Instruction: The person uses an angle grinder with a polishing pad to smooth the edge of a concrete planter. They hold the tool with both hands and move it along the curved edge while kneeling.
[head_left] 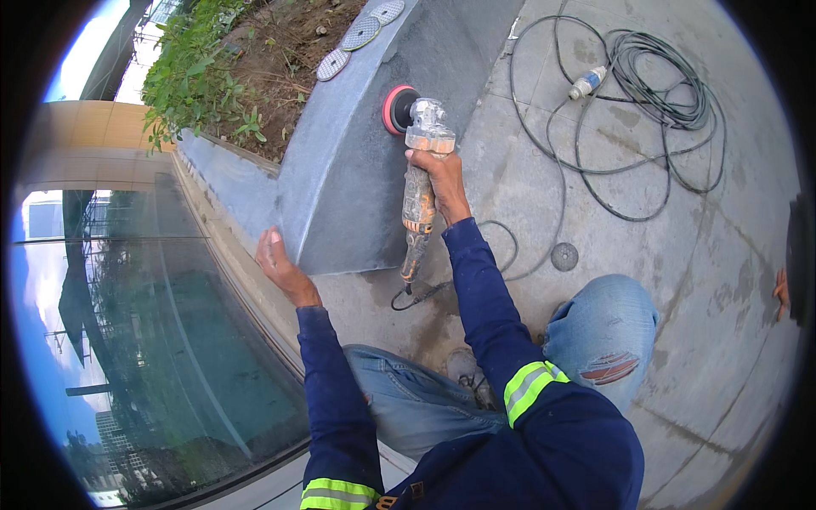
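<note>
My right hand (pixel 438 178) grips the body of a worn orange-and-grey angle grinder (pixel 418 217). Its round black pad with a red rim (pixel 395 110) is against the grey concrete planter wall (pixel 344 195). My left hand (pixel 285 268) is at the wall's lower left corner, fingers loosely bent and apart, with no tool visible in it; whether it touches the wall I cannot tell. Three round polishing pads (pixel 359 32) lie along the top edge of the wall.
Coiled cable (pixel 659 93) with a plug (pixel 586 82) lies on the pavement at right. A small dark disc (pixel 564 256) lies by my knee. Glass panel (pixel 161 340) at left, soil and plants (pixel 195 85) in the planter. Another person's hand (pixel 779 293) shows at the right rim.
</note>
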Motion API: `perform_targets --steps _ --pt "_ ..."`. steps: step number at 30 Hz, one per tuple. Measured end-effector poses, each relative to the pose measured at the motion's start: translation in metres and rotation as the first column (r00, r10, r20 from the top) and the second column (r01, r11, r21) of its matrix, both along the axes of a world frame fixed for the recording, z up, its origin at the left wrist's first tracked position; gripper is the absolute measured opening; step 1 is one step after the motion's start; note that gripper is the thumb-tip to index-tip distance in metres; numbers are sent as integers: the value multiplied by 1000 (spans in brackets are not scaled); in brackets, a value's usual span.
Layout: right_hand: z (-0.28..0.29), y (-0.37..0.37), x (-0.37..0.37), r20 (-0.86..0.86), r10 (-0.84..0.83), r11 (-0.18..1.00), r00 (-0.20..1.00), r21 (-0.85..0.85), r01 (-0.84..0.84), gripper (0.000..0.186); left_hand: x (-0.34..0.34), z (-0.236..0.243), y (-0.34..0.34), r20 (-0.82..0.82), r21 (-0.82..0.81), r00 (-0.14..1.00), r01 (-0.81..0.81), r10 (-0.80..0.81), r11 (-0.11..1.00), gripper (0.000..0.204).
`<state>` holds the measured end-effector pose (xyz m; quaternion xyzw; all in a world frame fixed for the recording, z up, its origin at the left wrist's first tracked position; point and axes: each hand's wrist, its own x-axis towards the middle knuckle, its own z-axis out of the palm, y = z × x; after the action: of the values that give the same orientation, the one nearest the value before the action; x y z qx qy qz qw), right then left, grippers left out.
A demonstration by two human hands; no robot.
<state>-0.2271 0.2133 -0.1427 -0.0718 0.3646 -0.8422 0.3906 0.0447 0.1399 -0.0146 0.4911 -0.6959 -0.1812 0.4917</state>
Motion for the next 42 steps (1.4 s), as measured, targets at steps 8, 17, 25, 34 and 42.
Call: perform_targets --steps 8,17,25,34,42 --pt "-17 20 51 -9 41 999 999 29 -41 35 5 2 3 32 28 999 22 -23 999 51" --pt "14 12 18 -75 6 1000 997 21 -4 34 2 0 -1 59 12 997 48 -49 999 50" --pt "6 24 50 -60 72 997 996 13 -71 37 12 -2 -4 29 49 998 51 -53 997 50" --pt "-5 1 15 -22 1 1000 1000 8 0 32 12 0 -9 94 35 991 88 -91 996 53" --pt "-51 35 103 151 76 996 986 43 -84 34 14 2 -8 93 59 991 88 -93 994 53"
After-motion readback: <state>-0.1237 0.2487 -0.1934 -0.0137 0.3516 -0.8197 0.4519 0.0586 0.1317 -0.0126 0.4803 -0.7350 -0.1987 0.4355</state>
